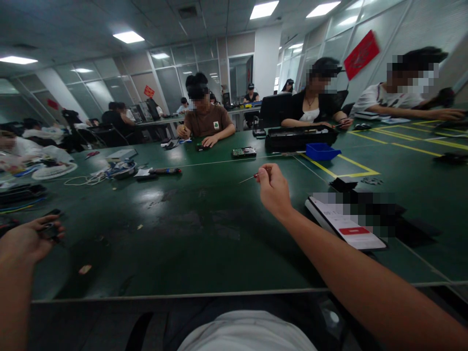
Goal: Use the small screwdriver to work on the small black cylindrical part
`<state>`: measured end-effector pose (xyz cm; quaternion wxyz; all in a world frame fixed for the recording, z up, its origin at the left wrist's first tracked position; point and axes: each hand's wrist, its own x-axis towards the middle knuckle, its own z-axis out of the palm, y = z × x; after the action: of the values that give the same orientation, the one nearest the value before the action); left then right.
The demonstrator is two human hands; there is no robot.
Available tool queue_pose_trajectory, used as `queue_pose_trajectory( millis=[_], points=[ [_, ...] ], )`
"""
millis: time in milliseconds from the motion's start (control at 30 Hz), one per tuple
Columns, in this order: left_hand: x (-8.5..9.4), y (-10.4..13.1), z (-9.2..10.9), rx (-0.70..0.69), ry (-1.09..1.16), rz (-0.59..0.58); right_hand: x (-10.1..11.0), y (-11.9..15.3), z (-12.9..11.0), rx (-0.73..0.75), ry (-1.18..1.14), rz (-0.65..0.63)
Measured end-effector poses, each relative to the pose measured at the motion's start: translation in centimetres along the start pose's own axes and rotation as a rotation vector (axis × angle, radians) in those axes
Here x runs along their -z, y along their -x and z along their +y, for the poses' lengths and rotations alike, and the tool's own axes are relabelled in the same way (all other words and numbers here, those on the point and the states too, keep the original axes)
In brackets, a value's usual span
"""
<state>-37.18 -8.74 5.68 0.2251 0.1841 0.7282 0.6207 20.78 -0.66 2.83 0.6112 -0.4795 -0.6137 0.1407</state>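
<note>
My right hand [272,190] is raised over the green table, fingers closed around a thin screwdriver [247,179]. Its slim metal shaft points left and slightly down, and a bit of red handle shows at my fingertips. At the far left edge, my left hand [20,243] is curled around a small dark object [49,230], whose kind I cannot make out. A tablet or large phone [356,230] with a lit white screen and a red button lies right of my right forearm.
Across the green table [204,229] sit several people. Further back are a hard drive [243,152], a long black case [302,139] and a blue bin [321,151]. Cables [87,178] and a pen-like dark tool [164,171] lie left. Small screws [372,181] lie right.
</note>
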Motion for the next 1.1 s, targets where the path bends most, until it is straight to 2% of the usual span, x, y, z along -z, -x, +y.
queue_pose_trajectory(
  millis=[167, 467, 733, 1100],
  points=[
    [-0.1, -0.3, 0.1, 0.060, 0.047, 0.030, 0.0, 0.0, 0.1, 0.015, -0.001, 0.000],
    [-0.3, -0.8, 0.0, 0.032, 0.006, 0.020, 0.1, 0.1, 0.1, 0.001, -0.003, -0.003],
    [-0.9, 1.2, 0.7, 0.041, -0.067, 0.016, 0.1, 0.0, 0.0, 0.002, 0.003, 0.001],
    [-0.5, 1.4, 0.9, 0.059, -0.051, 0.031, 0.0, 0.1, 0.0, 0.008, -0.004, 0.000]
  ],
)
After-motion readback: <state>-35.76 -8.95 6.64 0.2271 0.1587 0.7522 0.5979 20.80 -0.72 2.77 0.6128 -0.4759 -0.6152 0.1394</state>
